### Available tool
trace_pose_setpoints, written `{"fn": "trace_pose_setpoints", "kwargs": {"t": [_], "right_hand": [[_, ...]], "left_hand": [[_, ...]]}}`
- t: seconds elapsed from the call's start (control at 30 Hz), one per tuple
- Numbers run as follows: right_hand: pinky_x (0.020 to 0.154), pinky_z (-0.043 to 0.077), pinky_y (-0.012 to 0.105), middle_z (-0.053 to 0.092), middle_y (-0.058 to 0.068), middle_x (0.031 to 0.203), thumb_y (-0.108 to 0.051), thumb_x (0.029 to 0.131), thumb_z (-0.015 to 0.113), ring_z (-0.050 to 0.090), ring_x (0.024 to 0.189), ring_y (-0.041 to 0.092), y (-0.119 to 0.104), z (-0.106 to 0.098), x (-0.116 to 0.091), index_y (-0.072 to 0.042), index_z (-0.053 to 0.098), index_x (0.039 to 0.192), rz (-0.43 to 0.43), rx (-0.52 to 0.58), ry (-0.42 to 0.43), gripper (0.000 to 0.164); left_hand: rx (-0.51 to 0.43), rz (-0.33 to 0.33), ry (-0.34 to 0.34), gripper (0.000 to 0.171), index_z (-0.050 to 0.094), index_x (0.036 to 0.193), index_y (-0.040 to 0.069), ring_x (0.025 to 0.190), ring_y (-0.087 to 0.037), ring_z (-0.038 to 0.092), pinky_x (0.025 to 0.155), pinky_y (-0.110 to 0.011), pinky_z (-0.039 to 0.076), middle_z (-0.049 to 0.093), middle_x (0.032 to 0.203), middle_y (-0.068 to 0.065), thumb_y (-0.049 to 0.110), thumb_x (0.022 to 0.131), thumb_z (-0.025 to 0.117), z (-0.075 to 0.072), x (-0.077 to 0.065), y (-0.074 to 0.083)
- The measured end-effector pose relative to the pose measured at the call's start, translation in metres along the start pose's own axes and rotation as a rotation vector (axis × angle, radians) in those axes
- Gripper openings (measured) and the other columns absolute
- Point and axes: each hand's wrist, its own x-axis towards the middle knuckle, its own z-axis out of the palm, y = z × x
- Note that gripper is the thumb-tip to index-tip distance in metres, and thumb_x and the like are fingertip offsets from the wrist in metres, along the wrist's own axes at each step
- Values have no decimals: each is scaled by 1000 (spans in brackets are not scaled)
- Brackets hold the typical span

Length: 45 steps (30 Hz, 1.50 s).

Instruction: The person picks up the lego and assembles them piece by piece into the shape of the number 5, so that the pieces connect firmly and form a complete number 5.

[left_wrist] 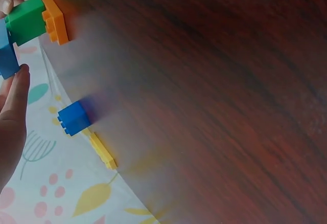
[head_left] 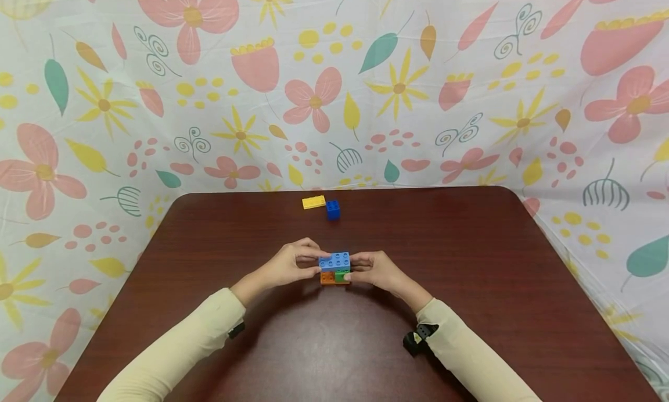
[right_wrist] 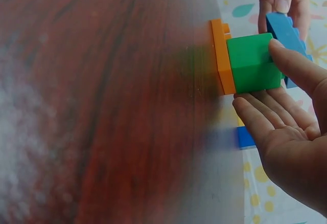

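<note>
Orange plate (head_left: pixel 327 279) sits at the desk (head_left: pixel 303 341) surface, approx. mid-width, w/ a green block (head_left: pixel 342 276) on its R end and a couple of bare studs showing on the L. Over both is a light-blue brick (head_left: pixel 334 262), studs up, lying across the green block's top so its L half overhangs the bare studs w/ a gap b/w. Can't tell if brick & block are fully pressed together. L hand (head_left: pixel 290 262) has its fingers narrowed on the L end of the light-blue brick, pinching it b/w thumb & fingertips. R hand (head_left: pixel 385 271) comes in from the other side: thumb on the green block's near face, other fingers stretched along its far side, so the block is held b/w them. The hands face each other w/ the small stack b/w. Farther back, near the desk's far edge & well apart from the hands, are a dark-blue block (head_left: pixel 333 210), studs up, and a flat yellow plate (head_left: pixel 313 202) just beside it, on its L; can't tell if those two touch. Desk is dark reddish-brown, wood-grained, a bit shiny. Behind it hangs a white cloth (head_left: pixel 360 117) w/ pink, yellow & green flowers, leaves etc. Both sleeves (head_left: pixel 180 344) are cream, w/ black gadgets (head_left: pixel 414 343) showing under the cuffs.
</note>
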Motion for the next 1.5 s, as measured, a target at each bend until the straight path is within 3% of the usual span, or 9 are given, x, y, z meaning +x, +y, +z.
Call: {"fn": "trace_pose_setpoints", "kwargs": {"t": [0.3, 0.5, 0.7, 0.93, 1.1, 1.27, 1.5], "right_hand": [[89, 53, 37, 62, 20, 123, -14, 82, 78, 59, 115, 32, 2, 0, 2, 5, 61, 123, 13, -30, 16, 49], [87, 54, 36, 62, 22, 122, -13, 82, 77, 60, 114, 33, 2, 0, 1, 7, 59, 124, 3, -42, 18, 50], [88, 54, 37, 65, 19, 117, -14, 81, 78, 60, 114, 32, 1, 0, 1, 6, 61, 123, 7, -31, 23, 49], [88, 54, 38, 66, 18, 116, -15, 82, 78, 60, 114, 32, 1, 0, 0, 5, 61, 123, 5, -32, 17, 50], [88, 54, 38, 66, 18, 116, -15, 82, 78, 60, 114, 32, 2, 0, 1, 5, 61, 123, 1, -36, 15, 49], [88, 53, 37, 66, 18, 117, -15, 82, 78, 60, 114, 32, 2, 1, 1, 5, 60, 124, 9, -41, 23, 50], [87, 54, 36, 65, 21, 117, -12, 82, 77, 60, 114, 33, 2, 1, 2, 7, 59, 124, -10, -53, 24, 49]], "left_hand": [[70, 52, -35, 36, 68, 120, 6, 98, -17, 61, 85, -29, 54, 56, 109, -7, -1, 84, 69, 3, 2, 5], [121, 13, -53, 38, 62, 119, 11, 99, -19, 59, 82, -34, 54, 60, 119, -5, 1, 83, 68, 7, 4, 6], [133, -10, -76, 51, 56, 131, 11, 95, -20, 57, 84, -37, 54, 59, 119, -4, 0, 83, 68, 11, 6, 8], [71, 8, -70, 51, 56, 133, 9, 94, -23, 57, 82, -42, 56, 57, 121, -9, -4, 84, 64, 15, 7, 5], [70, -5, -69, 51, 56, 133, 10, 91, -19, 59, 79, -29, 55, 57, 119, -7, -4, 84, 61, 16, 7, 6], [73, -19, -58, 50, 56, 132, 9, 97, -16, 59, 83, -27, 54, 56, 119, -6, -3, 84, 62, 17, 7, 7], [95, -9, -4, 40, 60, 127, 7, 97, -19, 64, 78, -25, 55, 59, 118, -8, 12, 89, 70, 22, 9, 4]]}}
